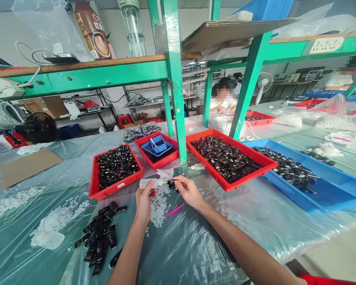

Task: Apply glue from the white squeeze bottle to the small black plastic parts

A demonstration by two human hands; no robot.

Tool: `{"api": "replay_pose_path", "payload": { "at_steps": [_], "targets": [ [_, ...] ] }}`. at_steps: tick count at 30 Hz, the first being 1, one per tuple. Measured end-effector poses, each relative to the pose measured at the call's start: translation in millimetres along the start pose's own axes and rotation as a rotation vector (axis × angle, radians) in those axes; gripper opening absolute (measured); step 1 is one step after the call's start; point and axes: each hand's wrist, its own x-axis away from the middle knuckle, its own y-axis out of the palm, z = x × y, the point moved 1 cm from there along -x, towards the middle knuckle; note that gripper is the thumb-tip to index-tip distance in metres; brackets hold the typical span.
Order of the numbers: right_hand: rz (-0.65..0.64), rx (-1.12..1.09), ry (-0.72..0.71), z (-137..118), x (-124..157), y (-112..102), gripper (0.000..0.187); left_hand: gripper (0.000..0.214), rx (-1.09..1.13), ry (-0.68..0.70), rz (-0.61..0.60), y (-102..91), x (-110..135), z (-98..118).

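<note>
While a translucent bottle (148,183) was gripped in the left hand (145,197), a small black part (171,184) was pinched in the right hand (188,191), just beside the bottle's tip (163,182). White pieces (159,209) were scattered beneath, a pink tool (175,209) was laid near the right hand, and black pieces (102,234) were heaped left of both grips.

Green post (178,99), red trays (252,177) block beyond hands (190,192); bare plastic sheeting (273,223) passable at right.
</note>
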Motion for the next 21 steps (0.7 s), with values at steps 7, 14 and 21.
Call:
{"api": "replay_pose_path", "payload": {
  "at_steps": [7, 14, 21],
  "targets": [
    [-0.008, -0.013, 0.018, -1.3, -0.1, 0.0, 0.040, 0.032, 0.007, -0.005, 0.000, -0.1, 0.2, 1.2],
    [-0.011, -0.036, 0.017, -1.1, 0.3, 0.4, 0.039, 0.035, 0.018, 0.008, -0.002, 1.4, 1.1, 3.9],
    [-0.017, -0.046, 0.017, 1.4, -0.2, 0.4, 0.037, 0.037, 0.001, 0.021, -0.005, 1.0, 1.3, 4.3]
  ]
}}
